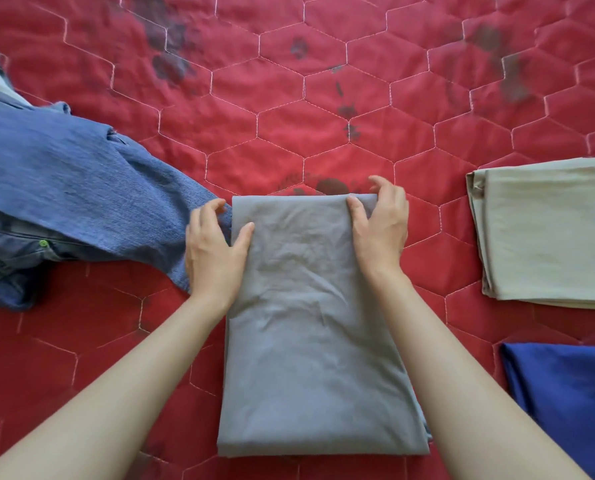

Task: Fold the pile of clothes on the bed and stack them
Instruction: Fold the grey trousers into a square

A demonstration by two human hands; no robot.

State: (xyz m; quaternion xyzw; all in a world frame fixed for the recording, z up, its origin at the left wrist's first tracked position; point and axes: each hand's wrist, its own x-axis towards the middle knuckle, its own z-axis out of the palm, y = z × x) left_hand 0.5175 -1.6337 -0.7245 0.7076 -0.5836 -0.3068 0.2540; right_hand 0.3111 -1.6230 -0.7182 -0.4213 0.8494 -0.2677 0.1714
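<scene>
A grey garment (309, 341), folded into a long rectangle, lies on the red quilted bedspread (289, 98) in front of me. My left hand (213, 251) grips its far left edge, thumb on top and fingers curled down the side. My right hand (379, 220) grips the far right corner the same way, thumb on the cloth and fingers over the far edge. A crumpled pile of blue denim clothes (64, 188) lies at the left, its nearest leg touching the grey garment by my left hand.
A folded beige garment (548, 233) lies flat at the right. Nearer me at the right edge is a folded dark blue garment (566, 393). The bedspread carries dark printed patches across its far half.
</scene>
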